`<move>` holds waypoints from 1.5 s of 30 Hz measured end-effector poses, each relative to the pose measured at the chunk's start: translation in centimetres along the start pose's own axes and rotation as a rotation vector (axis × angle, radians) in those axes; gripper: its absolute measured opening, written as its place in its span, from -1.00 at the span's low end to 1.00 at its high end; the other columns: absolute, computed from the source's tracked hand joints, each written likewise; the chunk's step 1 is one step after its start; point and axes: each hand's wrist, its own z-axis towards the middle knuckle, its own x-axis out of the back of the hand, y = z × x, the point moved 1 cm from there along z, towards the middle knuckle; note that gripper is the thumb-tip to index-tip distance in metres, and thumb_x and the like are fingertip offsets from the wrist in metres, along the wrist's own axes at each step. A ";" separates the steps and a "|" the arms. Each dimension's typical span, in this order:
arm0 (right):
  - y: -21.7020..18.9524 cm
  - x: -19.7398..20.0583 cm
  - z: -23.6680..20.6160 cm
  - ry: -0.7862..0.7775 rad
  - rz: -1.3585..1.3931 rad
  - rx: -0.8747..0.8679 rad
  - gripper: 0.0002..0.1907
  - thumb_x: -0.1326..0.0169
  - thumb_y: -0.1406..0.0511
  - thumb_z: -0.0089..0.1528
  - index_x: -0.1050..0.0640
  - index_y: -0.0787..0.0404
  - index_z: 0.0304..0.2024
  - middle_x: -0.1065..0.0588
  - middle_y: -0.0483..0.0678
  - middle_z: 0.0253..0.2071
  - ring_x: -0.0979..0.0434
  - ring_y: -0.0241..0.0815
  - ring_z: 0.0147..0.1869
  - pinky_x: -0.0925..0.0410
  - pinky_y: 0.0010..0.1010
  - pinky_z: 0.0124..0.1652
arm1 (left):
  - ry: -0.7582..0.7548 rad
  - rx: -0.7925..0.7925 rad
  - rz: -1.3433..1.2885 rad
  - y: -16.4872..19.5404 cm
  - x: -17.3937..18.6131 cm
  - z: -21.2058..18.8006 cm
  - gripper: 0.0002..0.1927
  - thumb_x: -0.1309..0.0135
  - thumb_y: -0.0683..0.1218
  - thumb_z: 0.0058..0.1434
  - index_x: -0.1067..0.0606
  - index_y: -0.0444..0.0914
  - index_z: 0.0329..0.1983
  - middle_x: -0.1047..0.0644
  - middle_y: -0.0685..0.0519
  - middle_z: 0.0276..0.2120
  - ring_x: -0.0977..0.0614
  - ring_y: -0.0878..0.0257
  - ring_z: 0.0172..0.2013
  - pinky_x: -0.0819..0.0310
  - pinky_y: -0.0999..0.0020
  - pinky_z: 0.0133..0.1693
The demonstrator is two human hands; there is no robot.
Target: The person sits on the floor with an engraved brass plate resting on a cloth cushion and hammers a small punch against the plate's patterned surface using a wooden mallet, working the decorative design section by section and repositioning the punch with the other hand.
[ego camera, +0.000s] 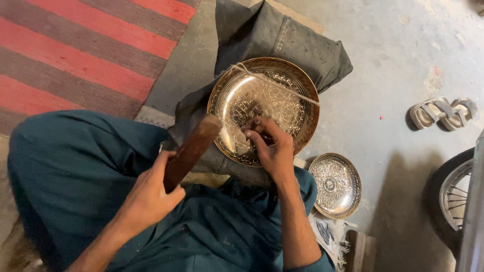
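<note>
Fingers (162,163) of the left hand (151,194) are wrapped tight around the lower end of a dark wooden mallet (191,150), whose head is raised and tilted toward the near left rim of a large engraved brass plate (263,110). That plate lies on a dark folded cloth (282,40) just in front of the person's crossed legs in teal clothing (70,166), with a pale cord (282,86) running across its upper part. Over the plate's lower middle, the right hand (272,148) has its fingers pinched together on a small upright tool, too hidden to identify, with the tip set against the metal. Judging from the surface, the chased pattern already covers the rim and much of the centre of the plate, so the ornament looks well advanced, though the hand hides the spot being worked and how much remains cannot be told. Further right, a smaller engraved bowl (335,185) sits on the concrete floor (383,60), near a few thin tools on a scrap of pale cloth (327,234). Beyond it lie a pair of grey sandals (442,113), well apart, and part of a spoked wheel (454,194) at the right edge. A red and grey striped rug (75,50) fills the far left. Nothing lies between the mallet and the plate.
</note>
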 end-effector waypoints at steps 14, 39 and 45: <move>0.9 0.8 0.8 -0.084 0.270 -0.124 -0.72 -0.23 0.38 0.29 -0.57 0.27 0.05 -0.67 -0.10 -0.15 -0.67 -0.33 -0.07 -0.50 -0.51 -0.06 | 0.014 -0.061 0.129 4.1 1.5 2.3 -0.42 -0.13 -0.22 0.01 -0.31 -0.25 0.15 -0.59 -0.27 -0.34 -0.65 -0.16 -0.38 -0.49 0.05 -0.30; 0.5 0.6 0.8 -0.053 0.002 0.068 -0.66 -0.25 0.41 0.26 -0.58 0.29 0.10 -0.69 -0.05 -0.18 -0.70 -0.29 -0.12 -0.49 -0.48 -0.11 | 0.131 -0.352 0.444 5.4 2.6 3.6 -0.24 -0.12 -0.25 0.00 -0.26 -0.16 0.33 -0.57 -0.22 -0.01 -0.63 -0.21 -0.13 -0.52 -0.04 -0.12; 0.5 0.4 0.7 -0.055 0.010 0.031 -0.66 -0.24 0.41 0.27 -0.58 0.28 0.10 -0.69 -0.06 -0.19 -0.70 -0.31 -0.14 -0.49 -0.49 -0.13 | 0.126 -0.354 0.530 5.8 2.8 4.5 -0.18 -0.14 -0.25 0.04 -0.22 -0.07 0.41 -0.55 -0.13 -0.21 -0.64 -0.15 -0.22 -0.54 -0.02 -0.17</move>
